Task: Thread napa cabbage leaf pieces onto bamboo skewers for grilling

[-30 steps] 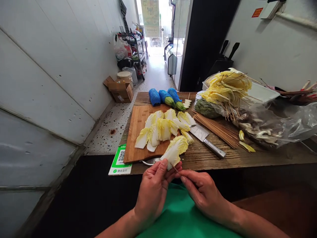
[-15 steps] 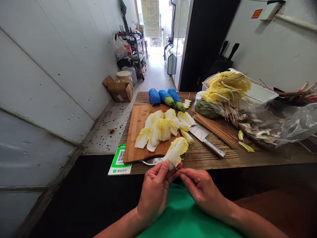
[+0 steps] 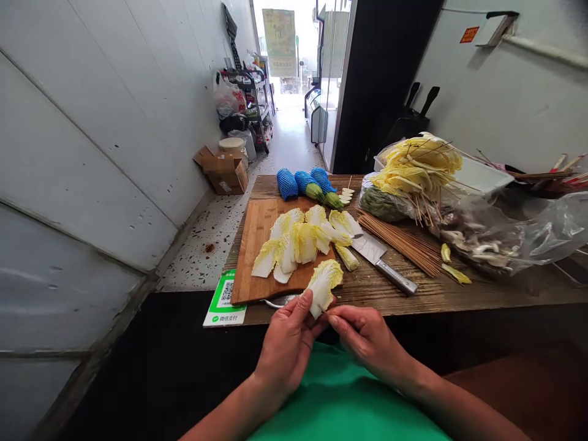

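Just past the table's front edge, my left hand (image 3: 289,337) grips a napa cabbage leaf (image 3: 324,285) between thumb and fingers, its white base toward me and its yellow frilly end away. My right hand (image 3: 362,331) pinches a thin bamboo skewer at the leaf's base; the fingers hide most of the stick. More cabbage leaves (image 3: 294,245) lie overlapping on a wooden cutting board (image 3: 252,233). Right of the board rests a cleaver (image 3: 395,277), its blade partly beneath a leaf. A bundle of bamboo skewers (image 3: 404,245) lies beyond it.
Zucchini in blue foam nets (image 3: 305,184) lie at the far edge. Skewered cabbage (image 3: 418,165) is piled on a bagged green vegetable, beside a plastic bag of mushrooms (image 3: 487,245). A green QR-code card (image 3: 225,300) sits under the board's left corner. A cardboard box (image 3: 225,174) stands on the floor.
The skewer showed between my hands before; now my right fingertips are closer to the leaf's base and cover it. The view has shifted slightly.
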The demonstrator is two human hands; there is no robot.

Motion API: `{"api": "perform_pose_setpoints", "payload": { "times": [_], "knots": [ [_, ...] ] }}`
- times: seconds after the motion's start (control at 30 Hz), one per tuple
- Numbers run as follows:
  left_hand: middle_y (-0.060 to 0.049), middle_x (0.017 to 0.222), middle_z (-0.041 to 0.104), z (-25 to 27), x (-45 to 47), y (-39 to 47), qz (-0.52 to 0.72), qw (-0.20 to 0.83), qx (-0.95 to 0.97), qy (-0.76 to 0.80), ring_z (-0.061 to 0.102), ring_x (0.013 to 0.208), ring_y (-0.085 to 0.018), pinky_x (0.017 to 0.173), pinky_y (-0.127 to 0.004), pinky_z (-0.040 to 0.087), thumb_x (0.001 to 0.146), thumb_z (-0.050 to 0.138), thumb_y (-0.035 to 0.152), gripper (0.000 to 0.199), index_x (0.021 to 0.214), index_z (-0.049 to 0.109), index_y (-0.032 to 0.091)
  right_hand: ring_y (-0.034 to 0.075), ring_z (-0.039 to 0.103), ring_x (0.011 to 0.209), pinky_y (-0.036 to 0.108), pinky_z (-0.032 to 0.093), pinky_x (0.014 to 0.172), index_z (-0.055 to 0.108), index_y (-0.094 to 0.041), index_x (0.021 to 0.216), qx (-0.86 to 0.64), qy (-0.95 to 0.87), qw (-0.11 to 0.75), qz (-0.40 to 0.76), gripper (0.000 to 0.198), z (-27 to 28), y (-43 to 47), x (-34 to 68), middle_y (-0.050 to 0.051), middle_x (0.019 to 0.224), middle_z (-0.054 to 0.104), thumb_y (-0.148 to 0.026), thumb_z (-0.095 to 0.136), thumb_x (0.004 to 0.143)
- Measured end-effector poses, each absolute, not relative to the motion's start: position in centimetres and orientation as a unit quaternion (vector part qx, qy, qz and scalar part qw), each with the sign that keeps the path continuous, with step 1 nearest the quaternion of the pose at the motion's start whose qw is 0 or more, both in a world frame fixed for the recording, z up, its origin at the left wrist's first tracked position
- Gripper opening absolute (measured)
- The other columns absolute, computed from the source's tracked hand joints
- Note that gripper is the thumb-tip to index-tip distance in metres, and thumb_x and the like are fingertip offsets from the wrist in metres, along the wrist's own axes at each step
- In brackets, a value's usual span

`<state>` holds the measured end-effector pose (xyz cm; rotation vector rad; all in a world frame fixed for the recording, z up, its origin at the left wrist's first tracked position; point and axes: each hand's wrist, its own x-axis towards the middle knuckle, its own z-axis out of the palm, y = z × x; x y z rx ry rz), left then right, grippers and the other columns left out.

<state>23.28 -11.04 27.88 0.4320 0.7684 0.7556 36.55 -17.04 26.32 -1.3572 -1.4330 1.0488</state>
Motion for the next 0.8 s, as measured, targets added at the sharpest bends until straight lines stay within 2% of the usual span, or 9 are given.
{"api": "perform_pose_setpoints", "payload": {
  "times": [0.13,0.23,0.37,0.47,0.63,0.8],
  "knots": [
    [-0.012,0.088,0.069,27.7,23.3,-11.1,0.373,0.825,0.201,0.374,0.064,0.083,-0.021,0.079,-0.034,0.053,0.072,0.069,0.032,0.028,0.088,0.067,0.008,0.008,0.040,0.050,0.019,0.034,0.049,0.061,-0.015,0.087,-0.549,-0.595,0.402,0.428,0.024,26.2,-17.9,37.1,-0.004,0.057,0.048,-0.033,0.045,0.089],
    [-0.011,0.085,0.069,27.4,23.5,-11.2,0.376,0.814,0.215,0.386,0.065,0.079,-0.021,0.078,-0.034,0.053,0.067,0.073,0.030,0.029,0.086,0.068,0.008,0.009,0.043,0.050,0.020,0.036,0.051,0.061,-0.015,0.079,-0.564,-0.615,0.388,0.392,0.027,25.8,-18.7,37.3,-0.002,0.056,0.050,-0.031,0.041,0.091],
    [-0.010,0.087,0.069,27.0,23.7,-11.4,0.366,0.815,0.229,0.386,0.065,0.079,-0.022,0.081,-0.035,0.052,0.065,0.075,0.030,0.030,0.086,0.068,0.009,0.011,0.051,0.060,0.020,0.039,0.058,0.059,-0.016,0.075,-0.564,-0.627,0.399,0.360,0.028,25.5,-19.3,37.2,0.001,0.067,0.058,-0.029,0.040,0.091],
    [-0.010,0.085,0.069,26.8,23.9,-11.7,0.348,0.822,0.241,0.380,0.065,0.078,-0.021,0.078,-0.033,0.051,0.067,0.073,0.032,0.029,0.086,0.069,0.010,0.010,0.048,0.055,0.020,0.037,0.054,0.059,-0.016,0.076,-0.571,-0.626,0.395,0.356,0.028,25.5,-19.3,37.0,0.001,0.064,0.057,-0.029,0.040,0.091],
    [-0.010,0.083,0.068,26.8,24.5,-12.4,0.312,0.835,0.286,0.353,0.062,0.073,-0.015,0.064,-0.022,0.048,0.071,0.069,0.034,0.027,0.082,0.069,0.009,0.008,0.042,0.049,0.019,0.034,0.050,0.057,-0.016,0.071,-0.579,-0.610,0.405,0.359,0.031,25.5,-18.3,36.9,-0.002,0.055,0.049,-0.031,0.039,0.092],
    [-0.009,0.081,0.068,26.8,24.5,-11.4,0.342,0.832,0.243,0.364,0.062,0.077,-0.017,0.073,-0.026,0.049,0.071,0.069,0.033,0.026,0.083,0.069,0.010,0.007,0.039,0.045,0.019,0.033,0.048,0.056,-0.016,0.070,-0.564,-0.598,0.410,0.396,0.033,25.4,-17.5,37.2,-0.004,0.051,0.045,-0.034,0.038,0.092]
  ]
}}
